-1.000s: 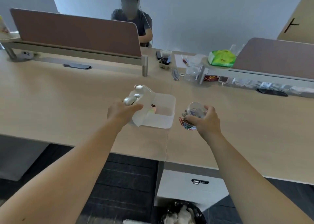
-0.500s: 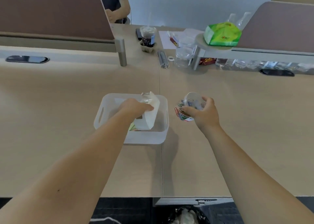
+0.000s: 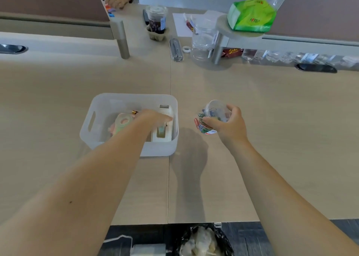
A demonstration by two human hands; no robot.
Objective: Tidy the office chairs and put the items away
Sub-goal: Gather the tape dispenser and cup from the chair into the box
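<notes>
Right hand [image 3: 231, 124]: grip clamped round a clear tub of coloured paper clips [image 3: 210, 118], held tilted above the desk [image 3: 272, 119], just right of the bin. Left hand [image 3: 155, 118]: reaches into the translucent storage bin [image 3: 93, 127], fingers over a white tape dispenser [image 3: 165, 127] at the bin's right side; whether that grip is clamped cannot be told. A roll of tape [image 3: 122, 122] lies in the bin beside the dispenser.

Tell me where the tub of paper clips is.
The tub of paper clips is in the right hand, above the desk, just right of the white bin.
</notes>
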